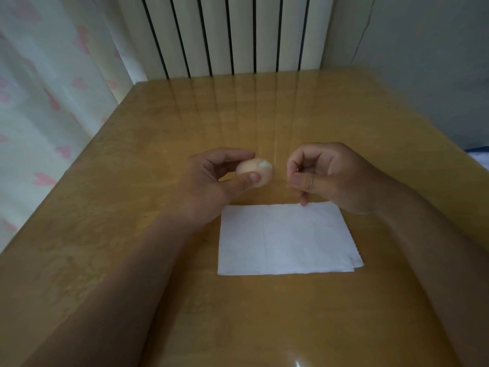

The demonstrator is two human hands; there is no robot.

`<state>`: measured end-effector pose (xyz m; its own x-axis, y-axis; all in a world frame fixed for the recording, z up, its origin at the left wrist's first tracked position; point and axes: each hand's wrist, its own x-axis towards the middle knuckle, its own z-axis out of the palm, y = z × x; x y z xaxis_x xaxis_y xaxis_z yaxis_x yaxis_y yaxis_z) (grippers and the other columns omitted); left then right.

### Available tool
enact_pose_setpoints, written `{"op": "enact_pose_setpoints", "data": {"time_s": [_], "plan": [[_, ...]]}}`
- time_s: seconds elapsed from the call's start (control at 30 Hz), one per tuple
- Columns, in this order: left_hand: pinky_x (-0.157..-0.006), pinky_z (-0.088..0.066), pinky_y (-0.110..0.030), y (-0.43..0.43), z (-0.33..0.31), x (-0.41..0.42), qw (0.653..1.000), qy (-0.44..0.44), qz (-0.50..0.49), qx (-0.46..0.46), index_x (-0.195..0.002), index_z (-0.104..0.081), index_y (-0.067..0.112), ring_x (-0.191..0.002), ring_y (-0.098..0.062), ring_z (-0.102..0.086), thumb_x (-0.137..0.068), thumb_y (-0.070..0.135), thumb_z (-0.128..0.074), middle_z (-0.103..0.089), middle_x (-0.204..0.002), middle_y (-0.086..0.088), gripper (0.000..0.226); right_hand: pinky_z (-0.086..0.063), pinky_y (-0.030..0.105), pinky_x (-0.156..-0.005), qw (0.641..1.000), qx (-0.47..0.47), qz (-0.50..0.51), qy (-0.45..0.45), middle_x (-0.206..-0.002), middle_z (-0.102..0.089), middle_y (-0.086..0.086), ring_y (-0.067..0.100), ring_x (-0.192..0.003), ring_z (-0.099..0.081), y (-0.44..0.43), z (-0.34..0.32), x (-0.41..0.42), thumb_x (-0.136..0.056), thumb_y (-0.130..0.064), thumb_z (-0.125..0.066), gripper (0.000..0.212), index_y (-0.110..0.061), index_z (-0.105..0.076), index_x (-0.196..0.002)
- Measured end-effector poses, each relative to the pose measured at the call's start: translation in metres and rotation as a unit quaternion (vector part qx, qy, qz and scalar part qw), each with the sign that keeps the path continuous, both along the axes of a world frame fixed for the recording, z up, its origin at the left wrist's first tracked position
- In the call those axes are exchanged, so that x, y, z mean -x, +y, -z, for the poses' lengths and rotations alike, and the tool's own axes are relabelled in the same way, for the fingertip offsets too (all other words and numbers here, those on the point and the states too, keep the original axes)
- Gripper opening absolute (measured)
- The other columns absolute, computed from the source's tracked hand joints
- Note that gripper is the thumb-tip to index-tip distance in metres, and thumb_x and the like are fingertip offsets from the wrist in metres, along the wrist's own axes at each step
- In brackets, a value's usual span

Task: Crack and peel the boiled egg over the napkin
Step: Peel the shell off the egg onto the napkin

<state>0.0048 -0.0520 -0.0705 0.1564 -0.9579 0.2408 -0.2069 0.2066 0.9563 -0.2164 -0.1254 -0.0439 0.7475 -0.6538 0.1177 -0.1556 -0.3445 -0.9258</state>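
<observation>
head view: egg (255, 172) held in left hand (211, 178), thumb on the near side and fingertips on top, above bench (158, 154) just beyond the far edge of napkin (285, 239), not over it. small pale patch at the egg's right end; shell mostly on. right hand (325, 176) just beside the egg, not touching it, thumb and forefinger pinched together; whether a shell chip sits between them is too small to tell. risks, judged: chips dropped here land on bare bench, since the napkin lies nearer the person; light fingertip hold may let the egg slip and roll.
</observation>
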Motion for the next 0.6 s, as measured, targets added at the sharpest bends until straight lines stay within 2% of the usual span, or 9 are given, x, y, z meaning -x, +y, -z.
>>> {"op": "enact_pose_setpoints", "data": {"time_s": [0.1,0.17,0.3,0.43,0.53,0.6], "plan": [[-0.092,-0.059,-0.040,0.000,0.000,0.000,1.000,0.011,-0.007,-0.006,-0.106,-0.074,0.021,-0.107,-0.014,-0.071,-0.075,0.016,-0.083,-0.076,-0.111,0.001,0.032,-0.054,0.030,-0.058,0.998,-0.016,-0.026,0.054,-0.071,-0.071,0.006,0.016,-0.062,-0.064,0.004,0.000,0.001,-0.088,0.000,-0.069,0.004,-0.001,-0.068,-0.085],[-0.093,-0.058,-0.041,0.000,0.001,0.001,1.000,0.006,-0.007,-0.006,-0.105,-0.074,0.023,-0.108,-0.015,-0.071,-0.077,0.014,-0.083,-0.076,-0.111,0.001,0.031,-0.054,0.029,-0.056,0.994,-0.015,-0.039,0.098,-0.075,-0.074,0.010,0.015,-0.062,-0.066,0.007,0.001,-0.001,-0.087,-0.004,-0.072,0.002,-0.003,-0.072,-0.087],[-0.089,-0.059,-0.035,0.002,0.001,0.003,1.000,-0.004,-0.007,0.005,-0.104,-0.074,0.024,-0.108,-0.015,-0.071,-0.078,0.012,-0.082,-0.075,-0.110,0.001,0.030,-0.052,0.018,-0.063,0.986,-0.005,-0.053,0.156,-0.081,-0.078,0.002,0.005,-0.066,-0.068,0.013,0.000,-0.003,-0.091,-0.006,-0.068,0.012,-0.010,-0.077,-0.098],[-0.087,-0.058,-0.031,0.001,0.001,0.005,1.000,-0.002,-0.003,0.010,-0.106,-0.074,0.020,-0.107,-0.016,-0.071,-0.077,0.010,-0.083,-0.075,-0.110,-0.001,0.032,-0.056,0.020,-0.072,0.978,0.021,-0.059,0.198,-0.090,-0.080,-0.005,-0.001,-0.069,-0.066,0.017,-0.003,-0.003,-0.094,-0.004,-0.062,0.024,-0.018,-0.076,-0.108],[-0.087,-0.058,-0.033,0.001,0.002,0.006,1.000,0.000,-0.004,0.011,-0.105,-0.074,0.020,-0.108,-0.016,-0.071,-0.077,0.008,-0.083,-0.075,-0.110,-0.002,0.032,-0.054,0.015,-0.070,0.975,0.041,-0.046,0.213,-0.090,-0.079,-0.007,-0.007,-0.068,-0.065,0.020,-0.005,-0.005,-0.094,-0.003,-0.059,0.027,-0.020,-0.076,-0.106],[-0.086,-0.058,-0.032,0.002,0.001,0.006,1.000,0.005,-0.003,0.011,-0.104,-0.073,0.021,-0.108,-0.014,-0.070,-0.077,0.007,-0.083,-0.075,-0.109,-0.001,0.032,-0.050,0.012,-0.065,0.974,0.061,-0.033,0.216,-0.085,-0.079,-0.010,-0.008,-0.068,-0.066,0.022,-0.005,-0.007,-0.090,-0.009,-0.069,0.017,-0.021,-0.077,-0.099]]}}
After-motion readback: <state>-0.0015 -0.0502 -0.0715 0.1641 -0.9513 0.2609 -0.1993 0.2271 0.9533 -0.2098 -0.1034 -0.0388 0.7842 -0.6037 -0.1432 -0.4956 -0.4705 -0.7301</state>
